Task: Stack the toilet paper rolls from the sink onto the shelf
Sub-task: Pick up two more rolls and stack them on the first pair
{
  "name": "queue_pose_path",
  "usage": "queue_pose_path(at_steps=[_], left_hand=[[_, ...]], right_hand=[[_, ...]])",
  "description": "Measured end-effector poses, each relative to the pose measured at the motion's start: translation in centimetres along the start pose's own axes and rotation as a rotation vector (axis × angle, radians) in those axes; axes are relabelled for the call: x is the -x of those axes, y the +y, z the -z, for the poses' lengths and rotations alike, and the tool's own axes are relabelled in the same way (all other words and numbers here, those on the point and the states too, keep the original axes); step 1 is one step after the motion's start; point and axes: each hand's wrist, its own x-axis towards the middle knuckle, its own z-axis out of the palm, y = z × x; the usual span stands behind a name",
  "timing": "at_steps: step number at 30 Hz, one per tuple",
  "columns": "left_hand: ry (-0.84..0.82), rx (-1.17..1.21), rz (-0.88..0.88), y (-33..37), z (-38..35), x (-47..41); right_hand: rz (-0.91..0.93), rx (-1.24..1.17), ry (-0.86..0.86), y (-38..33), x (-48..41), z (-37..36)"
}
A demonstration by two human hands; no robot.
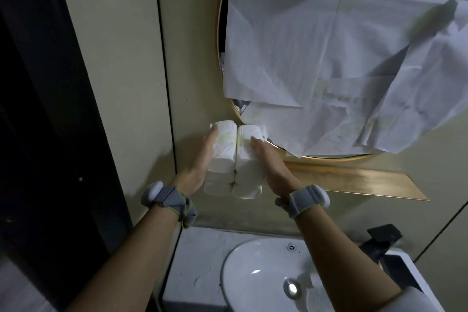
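Observation:
Several white wrapped toilet paper rolls (234,157) stand stacked in two columns at the left end of the gold shelf (354,182), against the wall. My left hand (202,159) presses flat on the stack's left side. My right hand (271,162) presses flat on its right side. Both hands have their fingers straight, squeezing the stack between the palms. The white sink (266,276) below shows no rolls in its visible part; my right forearm hides part of the basin.
A round gold-framed mirror (219,33) covered with white paper sheets hangs just above and right of the stack. A black faucet (382,238) stands at the sink's right. A dark door frame (63,134) fills the left side.

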Motion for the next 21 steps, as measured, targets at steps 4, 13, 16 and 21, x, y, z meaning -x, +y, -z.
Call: queue_pose_path(at_steps=[4, 13, 16, 21], left_hand=[[-0.063, 0.049, -0.015, -0.3, 0.2, 0.1], [-0.070, 0.021, -0.026, -0.8, 1.0, -0.4], [-0.048, 0.041, -0.049, -0.8, 1.1, -0.7], [0.011, 0.038, -0.085, -0.8, 0.7, -0.1]], right_hand=[[-0.013, -0.070, -0.034, 0.6, -0.7, -0.2], [-0.060, -0.115, -0.061, 0.2, -0.7, 0.5], [-0.065, -0.118, -0.051, 0.1, -0.6, 0.4], [-0.039, -0.113, -0.023, 0.2, -0.4, 0.3]])
